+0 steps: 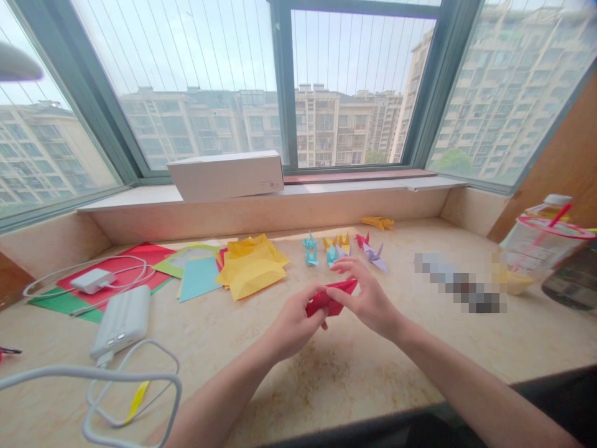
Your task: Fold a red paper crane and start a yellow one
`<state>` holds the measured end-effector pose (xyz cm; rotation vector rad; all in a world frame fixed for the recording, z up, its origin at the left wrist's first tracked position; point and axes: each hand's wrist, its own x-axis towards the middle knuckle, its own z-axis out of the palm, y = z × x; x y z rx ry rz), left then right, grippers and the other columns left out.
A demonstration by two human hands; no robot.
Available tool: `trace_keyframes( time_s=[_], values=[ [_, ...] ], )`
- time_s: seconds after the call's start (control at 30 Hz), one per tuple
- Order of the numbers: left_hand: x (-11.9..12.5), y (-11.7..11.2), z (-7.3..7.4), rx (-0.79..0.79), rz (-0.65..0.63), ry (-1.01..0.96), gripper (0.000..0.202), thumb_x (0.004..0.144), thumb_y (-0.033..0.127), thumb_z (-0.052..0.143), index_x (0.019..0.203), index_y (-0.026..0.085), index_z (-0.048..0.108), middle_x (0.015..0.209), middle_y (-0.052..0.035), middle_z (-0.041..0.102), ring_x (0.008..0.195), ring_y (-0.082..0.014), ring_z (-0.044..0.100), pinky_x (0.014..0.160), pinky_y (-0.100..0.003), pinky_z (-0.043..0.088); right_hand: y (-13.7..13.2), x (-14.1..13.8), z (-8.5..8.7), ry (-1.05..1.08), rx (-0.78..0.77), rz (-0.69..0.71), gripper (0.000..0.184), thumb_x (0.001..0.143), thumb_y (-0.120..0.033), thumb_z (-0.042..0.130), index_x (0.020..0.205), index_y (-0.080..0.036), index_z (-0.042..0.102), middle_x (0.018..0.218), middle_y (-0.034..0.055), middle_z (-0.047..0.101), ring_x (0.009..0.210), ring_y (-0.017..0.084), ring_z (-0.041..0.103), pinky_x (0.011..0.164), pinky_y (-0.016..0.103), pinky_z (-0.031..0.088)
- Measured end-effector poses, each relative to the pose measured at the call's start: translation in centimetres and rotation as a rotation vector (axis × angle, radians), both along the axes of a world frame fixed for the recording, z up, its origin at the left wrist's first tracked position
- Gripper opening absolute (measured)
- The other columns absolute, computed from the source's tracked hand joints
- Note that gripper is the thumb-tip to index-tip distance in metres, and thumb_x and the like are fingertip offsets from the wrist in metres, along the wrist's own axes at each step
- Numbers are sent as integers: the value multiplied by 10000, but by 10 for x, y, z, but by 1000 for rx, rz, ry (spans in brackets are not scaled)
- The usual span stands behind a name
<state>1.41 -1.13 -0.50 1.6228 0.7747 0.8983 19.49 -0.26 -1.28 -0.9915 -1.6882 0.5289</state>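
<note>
A folded piece of red paper [333, 301] is held up between my two hands, above the middle of the stone-patterned counter [354, 379]. My left hand [301, 316] pinches its left end, fingers curled around it. At the right end, the thumb of my right hand [368, 298] presses on the paper while the other fingers arch over behind it. Just beyond my hands stand several small folded paper cranes, among them a purple crane [374, 256], a blue crane [311, 254] and a red crane [362, 240]. My fingers partly cover the nearest ones.
Yellow paper sheets [254, 267] and a light blue sheet [198, 278] lie left of the cranes. A white power bank [122, 320] with looping cables sits at the left. A white box [228, 176] rests on the sill; a plastic cup [536, 249] with a red straw stands right.
</note>
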Motion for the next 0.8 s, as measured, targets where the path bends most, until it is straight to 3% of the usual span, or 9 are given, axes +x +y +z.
trace_keyframes(
  time_s=[0.07,0.1,0.37,0.57,0.8],
  values=[
    [-1,1,-1,-3,-14,34,164,848,178,581,996,151,646,890,-84,713,783,-190,654,614,-261,506,1,2,1,-99,58,63,95,835,-307,701,901,-238,707,1080,73,642,1044,247,609,949,418,466],
    [-1,2,-2,-1,-8,49,153,858,208,583,982,149,650,865,-81,711,757,-183,648,598,-255,498,1,3,2,-133,72,82,75,850,-304,687,848,-236,719,1023,71,657,996,241,622,920,413,476],
    [-5,4,-1,-42,38,61,218,825,320,673,933,155,578,801,-65,701,667,-170,651,569,-256,487,5,7,1,-305,153,52,67,861,-314,700,867,-265,746,846,39,717,834,230,630,849,426,428],
    [-4,3,-2,-114,3,14,281,790,355,718,884,159,541,774,-70,704,706,-202,683,585,-267,481,9,11,-1,-365,190,116,113,867,-339,693,804,-250,720,812,38,700,822,226,620,820,408,405],
    [-4,2,1,-155,3,-29,264,784,329,732,889,155,563,732,-51,697,694,-186,665,602,-259,453,5,18,9,-439,287,242,177,947,-275,576,844,-261,719,830,33,709,825,209,587,820,394,381]
  ],
)
